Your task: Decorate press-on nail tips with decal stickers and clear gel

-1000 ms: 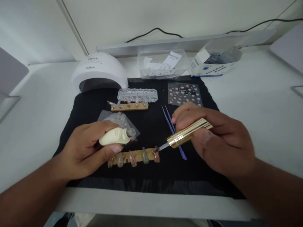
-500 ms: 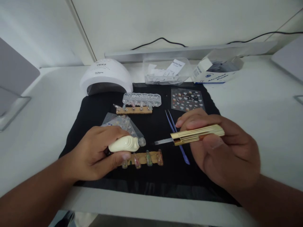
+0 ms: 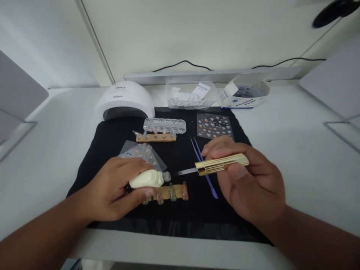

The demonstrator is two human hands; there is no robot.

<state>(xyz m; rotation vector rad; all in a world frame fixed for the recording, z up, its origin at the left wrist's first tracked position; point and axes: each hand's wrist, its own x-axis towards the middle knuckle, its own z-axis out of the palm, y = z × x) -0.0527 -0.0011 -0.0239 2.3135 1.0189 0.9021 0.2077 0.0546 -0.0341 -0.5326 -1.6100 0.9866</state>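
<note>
My left hand point(image 3: 112, 189) grips a cream-coloured polish bottle point(image 3: 147, 179) lying sideways, its open neck pointing right. My right hand point(image 3: 247, 183) holds the gold ribbed brush cap point(image 3: 222, 164), and its thin brush points left toward the bottle's neck, a short gap away. Just below the bottle lies a wooden strip with several painted nail tips point(image 3: 170, 192) on a black mat point(image 3: 182, 213); my left thumb covers the strip's left end.
A white nail lamp point(image 3: 125, 98) stands at the back left. A second nail-tip strip point(image 3: 156, 137), a clear gem box point(image 3: 164, 125), sticker sheets point(image 3: 214, 126), blue tweezers point(image 3: 204, 168), a clear tub point(image 3: 191, 95) and a pad box point(image 3: 242, 97) lie around the mat.
The brush has lifted off the rightmost nail tip and turned level, its tip now pointing at the bottle's neck. The view has tilted up a little.
</note>
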